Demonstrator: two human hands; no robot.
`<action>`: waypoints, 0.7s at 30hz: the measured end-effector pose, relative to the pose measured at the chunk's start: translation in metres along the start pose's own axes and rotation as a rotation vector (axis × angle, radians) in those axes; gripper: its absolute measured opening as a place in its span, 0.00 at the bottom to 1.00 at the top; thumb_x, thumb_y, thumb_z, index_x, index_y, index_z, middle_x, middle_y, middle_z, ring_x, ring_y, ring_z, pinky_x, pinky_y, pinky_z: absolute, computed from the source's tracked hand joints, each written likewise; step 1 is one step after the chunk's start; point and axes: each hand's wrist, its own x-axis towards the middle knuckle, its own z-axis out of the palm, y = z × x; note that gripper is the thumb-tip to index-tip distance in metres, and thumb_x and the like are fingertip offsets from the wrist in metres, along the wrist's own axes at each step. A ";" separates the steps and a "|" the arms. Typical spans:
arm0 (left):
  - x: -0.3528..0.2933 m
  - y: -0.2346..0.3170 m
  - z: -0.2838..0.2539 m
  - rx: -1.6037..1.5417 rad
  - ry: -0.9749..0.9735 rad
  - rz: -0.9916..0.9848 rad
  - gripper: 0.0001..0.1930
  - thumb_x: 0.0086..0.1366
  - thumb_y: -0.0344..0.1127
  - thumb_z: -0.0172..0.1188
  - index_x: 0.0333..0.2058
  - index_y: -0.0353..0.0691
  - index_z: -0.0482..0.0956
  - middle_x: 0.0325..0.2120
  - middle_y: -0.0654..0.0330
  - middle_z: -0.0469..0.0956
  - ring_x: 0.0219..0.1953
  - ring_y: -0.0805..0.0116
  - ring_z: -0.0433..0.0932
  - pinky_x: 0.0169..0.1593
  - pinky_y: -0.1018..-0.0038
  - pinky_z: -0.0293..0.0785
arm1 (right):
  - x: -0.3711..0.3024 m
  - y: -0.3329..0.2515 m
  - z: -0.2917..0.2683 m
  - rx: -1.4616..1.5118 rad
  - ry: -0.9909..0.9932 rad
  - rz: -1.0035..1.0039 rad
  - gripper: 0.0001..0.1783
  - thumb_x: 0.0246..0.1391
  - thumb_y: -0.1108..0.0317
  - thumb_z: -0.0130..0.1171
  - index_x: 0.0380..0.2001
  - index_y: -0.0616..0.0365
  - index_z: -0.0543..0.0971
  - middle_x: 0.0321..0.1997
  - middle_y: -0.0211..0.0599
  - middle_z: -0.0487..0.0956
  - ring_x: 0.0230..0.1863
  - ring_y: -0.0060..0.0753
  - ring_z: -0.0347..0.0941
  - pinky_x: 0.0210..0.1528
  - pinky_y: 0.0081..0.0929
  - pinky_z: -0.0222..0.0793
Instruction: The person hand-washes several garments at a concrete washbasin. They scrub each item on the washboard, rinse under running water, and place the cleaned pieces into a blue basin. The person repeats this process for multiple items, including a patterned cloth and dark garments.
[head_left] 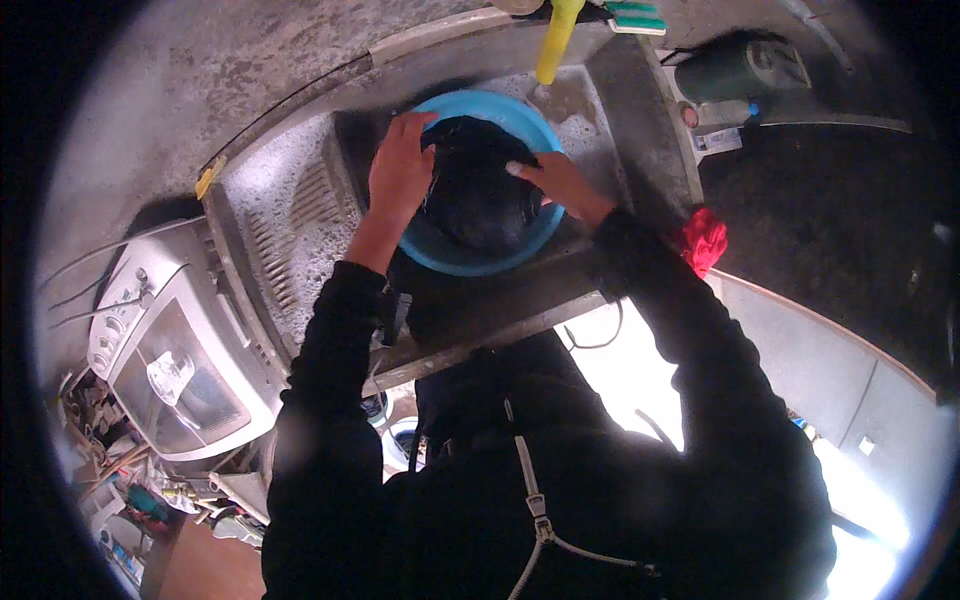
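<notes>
A round blue basin (425, 252) stands in the concrete sink, holding a bulging, wet-looking black bundle (478, 205). It resembles dark cloth, but I cannot make out what kind. My left hand (400, 165) lies over the basin's left side, fingers stretched toward the far rim and thumb by the bundle's edge. From the right, my right hand (562, 185) reaches over the rim, with one digit extended on top of the bundle. Its other fingers are partly hidden. Both hands are apart from each other.
A ridged washboard slope (295, 230) with suds fills the sink's left part. A yellow tube (558, 40) and a green-and-white brush (637, 18) are at the far side. Red cloth (704, 241) hangs at right; a white appliance (185, 345) stands at left.
</notes>
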 end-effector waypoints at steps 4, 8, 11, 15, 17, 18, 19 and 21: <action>-0.063 -0.025 0.047 0.069 -0.628 -0.271 0.26 0.53 0.31 0.64 0.52 0.42 0.69 0.48 0.50 0.72 0.50 0.48 0.72 0.52 0.60 0.69 | 0.051 0.041 0.001 0.191 -0.018 0.084 0.32 0.53 0.46 0.59 0.49 0.63 0.72 0.42 0.45 0.76 0.42 0.40 0.77 0.34 0.39 0.80; -0.139 -0.014 0.113 0.160 -0.518 -0.369 0.30 0.51 0.35 0.66 0.53 0.39 0.68 0.49 0.49 0.72 0.51 0.49 0.72 0.55 0.60 0.68 | 0.069 0.086 0.023 -0.015 -0.002 -0.012 0.39 0.50 0.50 0.64 0.58 0.60 0.63 0.50 0.49 0.73 0.47 0.45 0.75 0.34 0.41 0.81; -0.159 -0.021 0.138 0.211 -0.358 -0.389 0.26 0.55 0.38 0.64 0.53 0.39 0.69 0.46 0.47 0.74 0.49 0.48 0.74 0.52 0.58 0.71 | 0.056 0.097 0.041 0.078 -0.041 -0.090 0.37 0.50 0.57 0.65 0.56 0.68 0.62 0.47 0.50 0.74 0.46 0.46 0.76 0.30 0.38 0.79; -0.124 -0.042 0.101 0.151 -0.652 -0.326 0.22 0.60 0.38 0.58 0.52 0.36 0.70 0.42 0.46 0.76 0.46 0.48 0.75 0.49 0.57 0.71 | 0.041 0.074 0.023 0.128 -0.059 0.141 0.31 0.53 0.61 0.62 0.52 0.71 0.64 0.33 0.44 0.78 0.33 0.41 0.79 0.26 0.34 0.77; -0.082 -0.053 0.061 0.205 -0.856 -0.118 0.21 0.62 0.39 0.56 0.51 0.35 0.70 0.40 0.46 0.77 0.44 0.48 0.76 0.47 0.57 0.71 | 0.044 0.058 -0.005 0.088 -0.049 0.139 0.25 0.54 0.63 0.61 0.49 0.69 0.66 0.26 0.39 0.77 0.27 0.37 0.78 0.24 0.32 0.76; -0.059 -0.054 0.046 0.128 -0.856 -0.047 0.21 0.62 0.39 0.56 0.51 0.37 0.70 0.40 0.47 0.77 0.44 0.48 0.76 0.47 0.56 0.71 | 0.046 0.052 -0.017 0.054 -0.043 0.149 0.23 0.54 0.64 0.60 0.47 0.68 0.67 0.23 0.37 0.76 0.24 0.35 0.78 0.24 0.31 0.76; -0.036 -0.055 0.034 0.077 -0.854 -0.002 0.21 0.61 0.39 0.57 0.52 0.40 0.71 0.40 0.49 0.77 0.43 0.48 0.76 0.46 0.56 0.71 | 0.050 0.047 -0.028 0.226 -0.043 0.128 0.21 0.55 0.64 0.60 0.46 0.67 0.68 0.25 0.37 0.76 0.26 0.34 0.78 0.25 0.29 0.76; -0.001 -0.058 0.023 -0.054 -0.757 -0.228 0.20 0.61 0.39 0.58 0.52 0.45 0.71 0.41 0.50 0.77 0.43 0.50 0.77 0.46 0.58 0.72 | 0.057 0.045 -0.042 0.543 -0.010 0.064 0.18 0.55 0.63 0.60 0.42 0.65 0.70 0.29 0.38 0.77 0.30 0.33 0.78 0.28 0.27 0.76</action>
